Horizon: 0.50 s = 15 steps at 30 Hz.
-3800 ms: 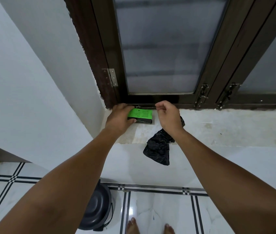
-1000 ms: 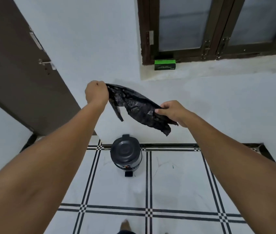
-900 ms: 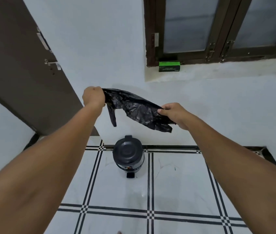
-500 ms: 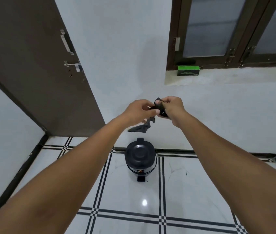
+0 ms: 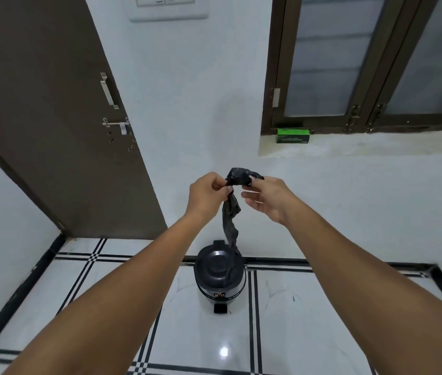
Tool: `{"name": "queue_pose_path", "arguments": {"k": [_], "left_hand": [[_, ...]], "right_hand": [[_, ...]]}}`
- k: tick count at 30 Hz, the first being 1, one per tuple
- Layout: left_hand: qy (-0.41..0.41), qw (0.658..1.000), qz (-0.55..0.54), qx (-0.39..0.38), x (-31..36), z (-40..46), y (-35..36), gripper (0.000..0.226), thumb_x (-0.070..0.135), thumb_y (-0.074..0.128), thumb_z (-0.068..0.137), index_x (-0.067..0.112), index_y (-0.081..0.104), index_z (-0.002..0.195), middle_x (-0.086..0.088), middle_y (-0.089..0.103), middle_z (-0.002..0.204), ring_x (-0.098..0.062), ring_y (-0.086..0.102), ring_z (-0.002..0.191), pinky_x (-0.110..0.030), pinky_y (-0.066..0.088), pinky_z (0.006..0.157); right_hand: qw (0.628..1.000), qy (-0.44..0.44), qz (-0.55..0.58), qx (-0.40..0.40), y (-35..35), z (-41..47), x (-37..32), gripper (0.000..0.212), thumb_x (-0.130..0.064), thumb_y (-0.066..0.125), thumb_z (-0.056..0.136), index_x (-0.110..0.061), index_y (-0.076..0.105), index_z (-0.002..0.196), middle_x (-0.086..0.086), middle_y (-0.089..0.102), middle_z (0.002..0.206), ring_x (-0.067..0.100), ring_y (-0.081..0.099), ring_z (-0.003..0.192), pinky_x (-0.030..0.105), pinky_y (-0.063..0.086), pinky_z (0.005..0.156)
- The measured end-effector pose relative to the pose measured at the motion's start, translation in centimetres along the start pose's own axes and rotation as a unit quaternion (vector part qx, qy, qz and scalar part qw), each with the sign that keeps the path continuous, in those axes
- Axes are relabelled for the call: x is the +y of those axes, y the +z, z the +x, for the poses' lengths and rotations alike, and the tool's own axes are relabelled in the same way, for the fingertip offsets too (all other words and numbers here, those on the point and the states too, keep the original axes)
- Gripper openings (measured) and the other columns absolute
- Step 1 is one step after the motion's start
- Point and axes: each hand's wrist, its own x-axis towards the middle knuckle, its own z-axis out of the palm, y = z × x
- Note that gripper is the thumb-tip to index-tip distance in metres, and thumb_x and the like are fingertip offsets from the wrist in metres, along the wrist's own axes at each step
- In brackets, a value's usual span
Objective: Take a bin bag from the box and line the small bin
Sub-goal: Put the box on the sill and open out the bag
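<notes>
A crumpled black bin bag (image 5: 230, 220) hangs in a narrow strip from between my hands, its lower end dangling in front of the bin lid. My left hand (image 5: 207, 193) pinches the bag near its top. My right hand (image 5: 264, 196) grips the bunched top edge with thumb and forefinger, the other fingers spread. The small dark pedal bin (image 5: 218, 277) stands on the floor against the wall, lid shut, directly below my hands. The green box (image 5: 292, 135) of bags lies on the window sill at the upper right.
A brown door (image 5: 52, 117) with a handle and bolt stands at the left. A dark-framed window (image 5: 363, 63) sits above the sill. The floor (image 5: 106, 307) is white tile with black lines. A switch plate (image 5: 168, 8) is high on the wall.
My hands moved away from the box on the sill with the bag, held it stretched wide, then came together. The bag now hangs down in a long strip above the bin.
</notes>
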Motion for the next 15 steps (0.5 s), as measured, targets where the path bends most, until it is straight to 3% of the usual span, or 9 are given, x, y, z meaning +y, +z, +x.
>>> {"name": "queue_pose_path", "arguments": {"k": [3,7,8,10,12,15], "left_hand": [[0.027,0.997,0.073,-0.021,-0.3,-0.1,0.0,0.011,0.018,0.074,0.085,0.020,0.065,0.079,0.004,0.070,0.082,-0.014,0.067,0.080,-0.024,0.054,0.074],[0.052,0.980,0.176,-0.081,-1.0,-0.2,-0.2,0.017,0.014,0.064,0.086,0.030,0.066,0.080,0.009,0.067,0.098,-0.009,0.061,0.095,-0.019,0.046,0.077],[0.047,0.983,0.157,-0.079,-0.8,-0.2,-0.2,0.017,0.015,0.060,0.087,0.030,0.068,0.084,0.009,0.067,0.099,-0.009,0.061,0.096,-0.020,0.046,0.079],[-0.015,0.999,0.014,-0.049,0.3,-0.4,0.0,0.017,0.023,0.055,0.092,0.024,0.072,0.092,0.006,0.071,0.097,-0.013,0.065,0.094,-0.027,0.052,0.082],[-0.093,0.987,-0.110,-0.074,1.4,-0.2,-0.2,0.029,0.040,0.055,0.094,0.019,0.074,0.101,0.000,0.075,0.099,-0.019,0.070,0.092,-0.034,0.056,0.084],[-0.108,0.973,-0.093,-0.184,1.7,0.1,-0.2,0.033,0.047,0.067,0.089,0.020,0.074,0.107,0.002,0.075,0.103,-0.016,0.072,0.090,-0.032,0.059,0.085]], "right_hand": [[0.998,-0.033,0.030,0.036,-0.4,-0.2,-0.4,0.020,-0.024,0.066,0.099,-0.008,0.069,0.110,0.007,0.074,0.096,0.018,0.071,0.081,0.025,0.058,0.066],[0.997,-0.057,0.012,0.045,-0.8,-0.5,-0.6,0.021,-0.028,0.071,0.095,-0.009,0.063,0.090,0.008,0.071,0.085,0.016,0.070,0.076,0.026,0.059,0.067],[0.997,-0.064,-0.001,0.045,-0.8,-0.6,-0.6,0.024,-0.029,0.072,0.094,-0.010,0.060,0.085,0.009,0.070,0.083,0.017,0.070,0.075,0.026,0.059,0.067],[0.996,-0.080,-0.030,0.039,-0.8,-0.7,-0.6,0.029,-0.030,0.074,0.092,-0.011,0.056,0.080,0.009,0.069,0.079,0.017,0.069,0.072,0.027,0.060,0.068],[0.994,-0.093,-0.047,0.034,-0.8,-0.9,-0.5,0.031,-0.031,0.076,0.091,-0.010,0.056,0.079,0.008,0.069,0.077,0.015,0.069,0.067,0.026,0.060,0.066],[0.992,-0.106,-0.063,0.025,-0.6,-1.2,-0.6,0.031,-0.033,0.077,0.089,-0.008,0.059,0.084,0.007,0.071,0.079,0.015,0.069,0.068,0.023,0.059,0.064]]}}
